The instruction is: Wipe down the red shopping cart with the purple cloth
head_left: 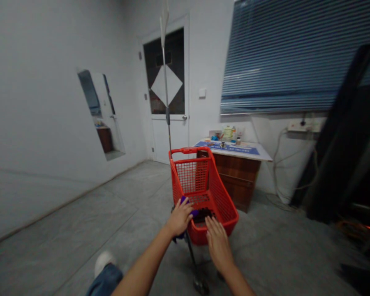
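Observation:
A red plastic shopping cart [221, 196] with a mesh basket stands right before me. My left hand [179, 218] is at the basket's near left corner, its fingers bent over a purple cloth [195, 213] that drapes across the rim. Part of that cloth hangs outside, below my palm. Over the near rim, my right hand [218, 240] holds nothing, its fingers stretched out. Whether it touches the rim I cannot tell. Inside the basket, near the front, lies something dark [204, 215], partly hidden by my fingers.
A thin pole [165, 78] rises by the cart's far handle. Behind it stand a white door [169, 133] and a brown cabinet [234, 174] with small items on top. A mirror [103, 117] leans at left; loose cables [277, 168] hang at right.

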Demonstrator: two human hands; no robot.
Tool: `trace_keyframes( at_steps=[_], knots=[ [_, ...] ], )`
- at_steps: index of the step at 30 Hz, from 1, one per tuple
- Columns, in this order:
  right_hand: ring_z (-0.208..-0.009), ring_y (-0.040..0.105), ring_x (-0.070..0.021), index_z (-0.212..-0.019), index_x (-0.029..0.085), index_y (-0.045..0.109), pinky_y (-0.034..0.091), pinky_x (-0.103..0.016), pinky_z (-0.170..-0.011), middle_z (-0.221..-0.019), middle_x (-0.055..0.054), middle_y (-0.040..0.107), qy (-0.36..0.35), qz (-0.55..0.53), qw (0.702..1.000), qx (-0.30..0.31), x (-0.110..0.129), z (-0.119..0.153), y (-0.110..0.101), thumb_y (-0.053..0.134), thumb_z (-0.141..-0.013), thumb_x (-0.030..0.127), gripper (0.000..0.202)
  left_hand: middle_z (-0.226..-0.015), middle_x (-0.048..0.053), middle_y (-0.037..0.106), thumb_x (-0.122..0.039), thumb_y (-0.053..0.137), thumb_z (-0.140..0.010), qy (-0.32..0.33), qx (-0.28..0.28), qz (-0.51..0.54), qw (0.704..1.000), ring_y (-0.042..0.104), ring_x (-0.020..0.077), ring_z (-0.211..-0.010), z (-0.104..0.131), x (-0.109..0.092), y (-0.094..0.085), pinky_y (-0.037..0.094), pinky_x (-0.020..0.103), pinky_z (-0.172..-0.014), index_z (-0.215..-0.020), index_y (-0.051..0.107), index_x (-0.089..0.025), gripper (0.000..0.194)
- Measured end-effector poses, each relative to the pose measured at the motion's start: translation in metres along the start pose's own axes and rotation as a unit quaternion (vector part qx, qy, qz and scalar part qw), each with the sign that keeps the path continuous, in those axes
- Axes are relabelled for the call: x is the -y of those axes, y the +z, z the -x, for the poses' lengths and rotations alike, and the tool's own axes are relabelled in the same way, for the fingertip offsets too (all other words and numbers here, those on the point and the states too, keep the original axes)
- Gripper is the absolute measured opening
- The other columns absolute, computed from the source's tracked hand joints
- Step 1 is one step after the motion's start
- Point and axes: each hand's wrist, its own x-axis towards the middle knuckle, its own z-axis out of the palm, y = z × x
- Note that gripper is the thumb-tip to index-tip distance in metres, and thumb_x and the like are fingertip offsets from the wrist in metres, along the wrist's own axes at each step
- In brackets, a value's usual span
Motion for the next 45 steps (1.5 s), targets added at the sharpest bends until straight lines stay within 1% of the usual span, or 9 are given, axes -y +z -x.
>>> trace_keyframes(
  at_steps=[5, 12, 16, 19, 25, 33, 35, 40, 45],
  knots=[
    [-0.134, 0.043, -0.02, -0.142, 0.021, 0.044, 0.035, -0.044, -0.111, -0.141, -0.006, 0.052, 0.007, -0.003, 1.0, -0.014, -0.001, 0.001, 0.001, 0.03, -0.096, 0.023, 0.048, -0.141, 0.003, 0.052, -0.025, 0.046, -0.094, 0.037, 0.011, 0.001, 0.999, 0.021, 0.0219, -0.145, 0.011, -0.011, 0.007, 0.007, 0.053, -0.119, -0.126, 0.056, -0.027, 0.034],
    [-0.136, 0.039, -0.0205, -0.143, 0.018, 0.043, 0.034, -0.044, -0.112, -0.144, -0.006, 0.048, 0.019, 0.008, 1.0, 0.019, 0.006, -0.002, 0.002, 0.03, -0.095, 0.021, 0.049, -0.139, 0.005, 0.054, -0.026, 0.042, -0.095, -0.012, -0.015, -0.002, 1.0, 0.022, 0.0223, -0.145, 0.002, 0.0, 0.007, 0.009, 0.055, -0.119, -0.124, 0.057, -0.023, 0.032],
    [-0.136, 0.039, -0.0209, -0.143, 0.019, 0.042, 0.033, -0.044, -0.112, -0.145, -0.006, 0.046, 0.022, 0.018, 1.0, 0.008, 0.007, -0.001, 0.009, 0.03, -0.095, 0.022, 0.05, -0.138, 0.005, 0.054, -0.024, 0.043, -0.095, 0.01, -0.022, -0.008, 1.0, 0.021, 0.0225, -0.145, 0.013, -0.007, 0.015, 0.01, 0.053, -0.119, -0.122, 0.057, -0.022, 0.031],
    [-0.137, 0.038, -0.0203, -0.144, 0.019, 0.041, 0.032, -0.043, -0.112, -0.146, -0.006, 0.046, 0.016, 0.016, 1.0, 0.009, 0.006, -0.001, 0.007, 0.03, -0.096, 0.023, 0.05, -0.14, 0.004, 0.053, -0.025, 0.044, -0.095, 0.027, -0.007, -0.007, 1.0, 0.022, 0.0217, -0.145, 0.018, -0.01, 0.011, 0.008, 0.052, -0.12, -0.122, 0.056, -0.025, 0.03],
    [-0.139, 0.034, -0.0193, -0.145, 0.017, 0.039, 0.027, -0.04, -0.115, -0.148, -0.006, 0.043, 0.025, 0.02, 0.998, 0.05, 0.011, -0.004, 0.004, 0.031, -0.095, 0.022, 0.051, -0.14, 0.005, 0.053, -0.025, 0.042, -0.095, -0.019, -0.02, -0.002, 1.0, 0.022, 0.0231, -0.145, 0.01, -0.004, 0.005, 0.008, 0.055, -0.119, -0.122, 0.057, -0.023, 0.03],
    [-0.138, 0.035, -0.0192, -0.145, 0.018, 0.039, 0.028, -0.04, -0.114, -0.149, -0.004, 0.041, 0.006, 0.038, 0.997, 0.067, 0.01, -0.01, -0.005, 0.031, -0.094, 0.023, 0.052, -0.142, 0.005, 0.051, -0.022, 0.045, -0.093, 0.032, -0.025, -0.002, 0.999, 0.022, 0.0238, -0.145, 0.028, -0.016, 0.017, 0.013, 0.056, -0.118, -0.123, 0.055, -0.024, 0.032],
    [-0.135, 0.04, -0.0174, -0.144, 0.021, 0.042, 0.029, -0.037, -0.113, -0.147, -0.003, 0.044, -0.024, 0.028, 0.995, 0.089, 0.0, -0.015, -0.015, 0.033, -0.094, 0.024, 0.05, -0.141, 0.004, 0.052, -0.021, 0.045, -0.093, 0.026, -0.023, -0.002, 0.999, 0.022, 0.0233, -0.145, 0.028, -0.014, 0.014, 0.012, 0.056, -0.119, -0.124, 0.055, -0.024, 0.032],
    [-0.131, 0.045, -0.0215, -0.137, 0.017, 0.051, 0.031, -0.043, -0.112, -0.141, -0.007, 0.051, 0.014, 0.047, 0.994, 0.097, -0.026, -0.024, -0.03, 0.033, -0.094, 0.025, 0.048, -0.14, 0.005, 0.053, -0.022, 0.044, -0.094, 0.033, -0.022, -0.003, 0.999, 0.024, 0.0222, -0.144, 0.025, 0.003, 0.006, 0.013, 0.055, -0.118, -0.123, 0.056, -0.024, 0.032],
    [-0.131, 0.045, -0.0205, -0.138, 0.016, 0.05, 0.028, -0.041, -0.113, -0.14, -0.007, 0.053, 0.041, 0.045, 0.994, 0.092, -0.011, -0.027, -0.017, 0.029, -0.095, 0.023, 0.049, -0.139, 0.006, 0.054, -0.022, 0.042, -0.095, -0.018, -0.05, -0.021, 0.998, 0.027, 0.0242, -0.143, 0.025, 0.01, 0.01, 0.017, 0.056, -0.118, -0.12, 0.058, -0.022, 0.03]
  ],
)
